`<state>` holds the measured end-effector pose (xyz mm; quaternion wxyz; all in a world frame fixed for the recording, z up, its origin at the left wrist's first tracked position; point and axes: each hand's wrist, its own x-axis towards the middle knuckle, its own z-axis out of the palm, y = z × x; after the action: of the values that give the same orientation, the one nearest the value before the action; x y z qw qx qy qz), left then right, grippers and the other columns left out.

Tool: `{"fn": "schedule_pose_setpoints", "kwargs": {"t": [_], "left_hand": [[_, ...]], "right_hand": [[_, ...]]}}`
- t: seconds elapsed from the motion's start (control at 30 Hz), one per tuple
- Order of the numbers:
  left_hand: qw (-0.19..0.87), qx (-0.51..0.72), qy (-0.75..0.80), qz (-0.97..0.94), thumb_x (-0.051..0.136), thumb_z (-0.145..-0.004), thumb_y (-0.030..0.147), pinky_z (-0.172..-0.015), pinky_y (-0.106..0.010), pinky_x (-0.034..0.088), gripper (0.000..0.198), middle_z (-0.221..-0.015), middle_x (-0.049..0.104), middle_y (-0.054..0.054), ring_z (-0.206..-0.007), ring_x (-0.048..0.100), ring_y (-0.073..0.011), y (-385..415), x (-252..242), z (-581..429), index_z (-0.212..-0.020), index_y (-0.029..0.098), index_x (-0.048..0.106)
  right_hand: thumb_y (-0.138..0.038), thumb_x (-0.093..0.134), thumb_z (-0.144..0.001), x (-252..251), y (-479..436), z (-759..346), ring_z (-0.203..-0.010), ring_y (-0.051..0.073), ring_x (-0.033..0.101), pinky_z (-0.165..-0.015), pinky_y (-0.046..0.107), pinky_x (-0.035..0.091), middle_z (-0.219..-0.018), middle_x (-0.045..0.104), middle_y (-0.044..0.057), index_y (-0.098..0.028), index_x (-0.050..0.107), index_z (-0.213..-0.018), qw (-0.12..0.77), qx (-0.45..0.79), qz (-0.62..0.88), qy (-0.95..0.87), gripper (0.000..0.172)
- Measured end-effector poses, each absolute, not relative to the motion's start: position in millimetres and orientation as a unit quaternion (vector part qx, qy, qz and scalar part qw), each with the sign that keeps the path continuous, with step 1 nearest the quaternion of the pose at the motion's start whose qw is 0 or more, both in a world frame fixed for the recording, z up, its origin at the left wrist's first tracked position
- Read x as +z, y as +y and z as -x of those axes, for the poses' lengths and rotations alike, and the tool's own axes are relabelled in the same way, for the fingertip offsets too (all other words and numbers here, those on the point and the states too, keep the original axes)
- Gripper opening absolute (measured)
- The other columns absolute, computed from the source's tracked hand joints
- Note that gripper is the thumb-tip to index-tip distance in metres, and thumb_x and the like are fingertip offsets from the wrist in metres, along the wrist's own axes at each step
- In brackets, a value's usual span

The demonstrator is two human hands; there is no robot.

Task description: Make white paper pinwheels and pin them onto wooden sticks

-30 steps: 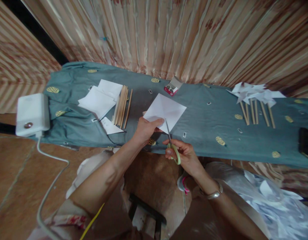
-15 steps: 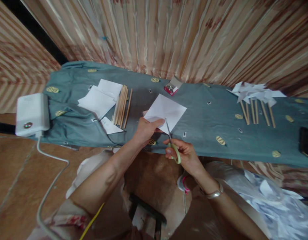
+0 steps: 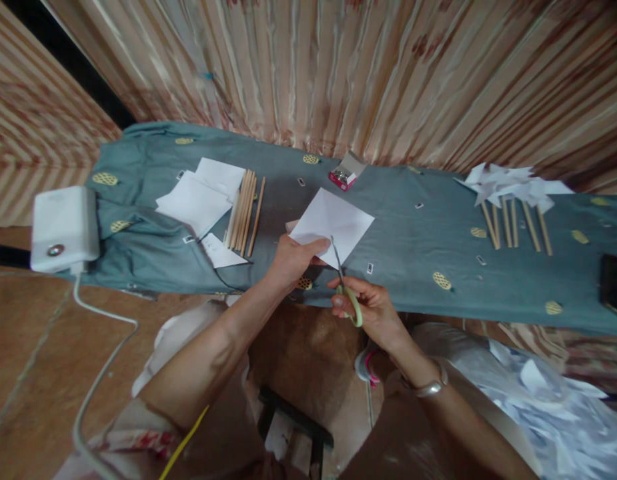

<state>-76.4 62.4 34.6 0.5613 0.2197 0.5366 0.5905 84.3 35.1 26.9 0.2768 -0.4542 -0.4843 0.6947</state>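
My left hand (image 3: 297, 257) pinches a square sheet of white paper (image 3: 338, 219) by its lower left side, thumb on top. Faint crease lines cross near the middle of the sheet. In my right hand (image 3: 371, 308) is a pair of scissors (image 3: 355, 308) with pale green handles. The blades overlap the corner of the paper nearest me and point inward, their tip close to my left thumb. Beyond the sheet sits a small open red box (image 3: 342, 179) with shiny metal bits in it.
White paper sheets (image 3: 195, 203) and a row of wooden sticks (image 3: 245, 210) lie at left on the green cloth (image 3: 403, 267). Several paper pinwheels (image 3: 513, 187) on sticks rest at right. A white power bank (image 3: 65, 227) with a cable stands at the left edge; a dark phone-like object (image 3: 614, 285) lies far right.
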Motion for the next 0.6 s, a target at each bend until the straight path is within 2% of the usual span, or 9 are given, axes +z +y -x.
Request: {"fn": "schedule_pose_setpoints", "kwargs": {"t": [0.6], "left_hand": [[0.566,0.591,0.529,-0.224,0.078,-0.05,0.025,-0.054,-0.028,0.054,0.03,-0.073,0.07,-0.004,-0.062,0.062,-0.0166,62.0,34.0,76.9,-0.075,0.011,0.069]], "right_hand": [[-0.047,0.082,-0.062,29.1,35.1,-83.4,-0.048,0.009,0.056,-0.05,0.022,0.049,-0.054,0.06,-0.005,-0.02,0.068,-0.084,0.278,0.681,0.458,-0.499,0.037]]}}
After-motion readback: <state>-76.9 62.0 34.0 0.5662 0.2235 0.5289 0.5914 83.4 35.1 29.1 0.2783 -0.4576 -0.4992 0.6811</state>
